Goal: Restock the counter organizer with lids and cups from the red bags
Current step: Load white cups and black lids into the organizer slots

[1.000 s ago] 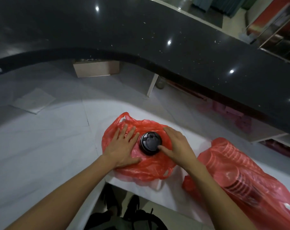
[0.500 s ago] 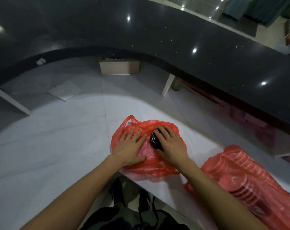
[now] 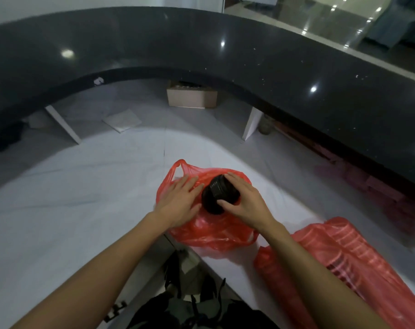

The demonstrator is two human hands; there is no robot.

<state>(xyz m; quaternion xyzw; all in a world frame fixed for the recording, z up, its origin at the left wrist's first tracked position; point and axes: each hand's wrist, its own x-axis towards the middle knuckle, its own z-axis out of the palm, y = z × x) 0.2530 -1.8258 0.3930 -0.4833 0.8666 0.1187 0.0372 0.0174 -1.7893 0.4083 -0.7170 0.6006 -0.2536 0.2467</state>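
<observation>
Lids (image 3: 219, 197): black stack, tilted on its side, half out of the near bag's mouth, on the white table.
Right hand (image 3: 245, 202): grasping the lids, fingers curled over the far rim, thumb on the near side.
Left hand (image 3: 180, 202): released, fingers straight and flat, pressing down on the bag just left of the lids.
Bag (image 3: 211, 231): red, thin plastic, crumpled under both hands, one handle loop sticking up at the far left.
Cups bag (image 3: 349, 262): second red bag, near right, lying long on the table; ribbed stack of cups showing through the plastic; apart from both hands.
Table (image 3: 83, 186): white, curved inner edge near the body.
Counter (image 3: 273, 72): dark, glossy, curving across the far side.
Box (image 3: 192, 98): cardboard, under the counter, far centre.
</observation>
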